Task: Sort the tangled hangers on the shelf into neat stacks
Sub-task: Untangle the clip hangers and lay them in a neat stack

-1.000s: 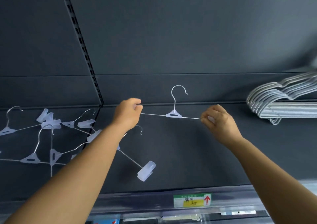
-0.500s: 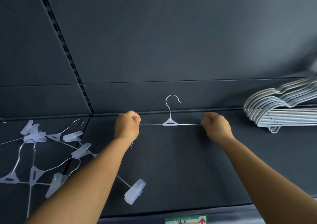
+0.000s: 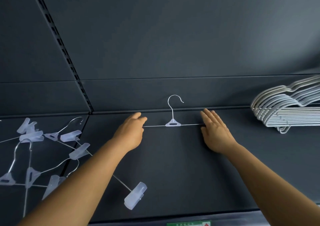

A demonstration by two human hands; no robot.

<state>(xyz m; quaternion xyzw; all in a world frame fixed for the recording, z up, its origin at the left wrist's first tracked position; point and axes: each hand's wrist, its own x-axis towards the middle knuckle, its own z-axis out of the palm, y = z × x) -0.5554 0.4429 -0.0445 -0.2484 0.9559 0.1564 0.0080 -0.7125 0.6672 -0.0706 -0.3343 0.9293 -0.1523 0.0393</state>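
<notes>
One clip hanger lay flat by itself on the dark shelf, its thin wire bar running level and its hook pointing toward the back wall; it looked to be the first of a new stack, since nothing lay under or beside it. Left of that hanger, well apart, the tangled clip hangers sprawled across one another, wires crossed and translucent clips pointing every way; one long wire ran out from beneath the left forearm to a clip nearer the shelf's front edge than the lone hanger. Right of the lone hanger, also well apart, a stack of grey coated hangers sat nested and even, so that sort seemed finished; the clip hangers were the work left, and most of it.

The left hand rested at the left end of the lone hanger's bar, fingers loosely bent over the end; whether they pinched the wire or only touched it I could not tell, because the hand hid the clip there. The right hand lay at the bar's right end with its fingers straight and together, flat against the shelf, gripping nothing.

The lone hanger was slight: a pale plastic triangle at the middle, a slim metal hook, a hair-thin bar; it would likely slide or snag easily.
</notes>
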